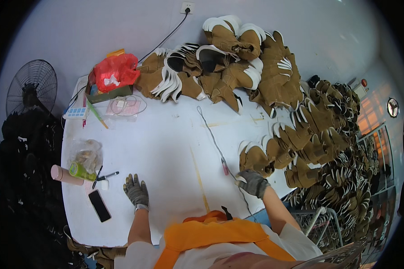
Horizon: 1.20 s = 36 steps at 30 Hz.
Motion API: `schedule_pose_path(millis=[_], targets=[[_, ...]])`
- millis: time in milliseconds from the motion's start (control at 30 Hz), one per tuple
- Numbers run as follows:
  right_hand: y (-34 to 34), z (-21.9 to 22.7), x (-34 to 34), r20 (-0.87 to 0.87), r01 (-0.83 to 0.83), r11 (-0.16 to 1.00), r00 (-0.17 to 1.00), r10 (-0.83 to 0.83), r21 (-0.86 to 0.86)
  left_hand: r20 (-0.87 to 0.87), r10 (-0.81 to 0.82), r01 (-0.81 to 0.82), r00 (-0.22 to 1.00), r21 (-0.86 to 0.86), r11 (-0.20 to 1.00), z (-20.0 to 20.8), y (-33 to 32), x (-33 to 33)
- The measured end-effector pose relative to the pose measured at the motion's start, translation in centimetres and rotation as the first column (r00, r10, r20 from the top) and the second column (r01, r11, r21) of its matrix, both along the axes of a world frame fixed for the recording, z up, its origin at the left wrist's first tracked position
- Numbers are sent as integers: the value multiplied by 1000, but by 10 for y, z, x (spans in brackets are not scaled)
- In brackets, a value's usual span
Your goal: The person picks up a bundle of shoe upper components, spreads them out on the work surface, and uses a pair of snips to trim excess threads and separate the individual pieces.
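My left hand (137,192), in a grey fingerless-looking glove, lies on the white tabletop (161,143) with its fingers spread. It is empty, to the right of a black phone (99,206). My right hand (254,184), gloved the same way, is curled at the right side of the table. It is close to the brown shoe uppers (256,159) with white edges. A small pale bit shows at its fingertips; what it grips, if anything, is hidden. A thin dark cord (214,141) with a pink piece (225,168) runs beside this hand toward the front edge.
Brown uppers (278,67) are heaped along the back and right. At the left are a box with a red bag (116,71), a power strip (75,113), a pink bottle (66,175), a green container (80,171) and pens (107,176). A fan (31,87) stands beyond.
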State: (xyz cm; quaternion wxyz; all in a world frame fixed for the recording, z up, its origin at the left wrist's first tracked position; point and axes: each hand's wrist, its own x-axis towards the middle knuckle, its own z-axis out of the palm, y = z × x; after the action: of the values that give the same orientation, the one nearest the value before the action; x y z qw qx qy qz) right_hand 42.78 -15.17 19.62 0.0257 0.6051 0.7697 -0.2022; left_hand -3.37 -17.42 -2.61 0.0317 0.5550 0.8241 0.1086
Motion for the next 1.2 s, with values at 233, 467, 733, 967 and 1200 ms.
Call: schedule_pose_path(millis=[233,467,733,967,1200], targets=[[253,-81,20,-243,56,850,966,86,524,6,4,-5,1000,48,999,8,13,10],[516,110,11,189,207,632,846,-499,747,-45,19,-17,999,52,999,-2,19,10],[627,106,20,344,306,759,751,-564,575,-48,52,-56,997,-65,996,9,27,18],[685,67,74,382,258,707,695,-609,658,-35,90,-93,995,-76,993,-7,17,16],[634,29,53,287,206,613,741,-607,762,-67,65,-68,996,-55,996,9,24,17]])
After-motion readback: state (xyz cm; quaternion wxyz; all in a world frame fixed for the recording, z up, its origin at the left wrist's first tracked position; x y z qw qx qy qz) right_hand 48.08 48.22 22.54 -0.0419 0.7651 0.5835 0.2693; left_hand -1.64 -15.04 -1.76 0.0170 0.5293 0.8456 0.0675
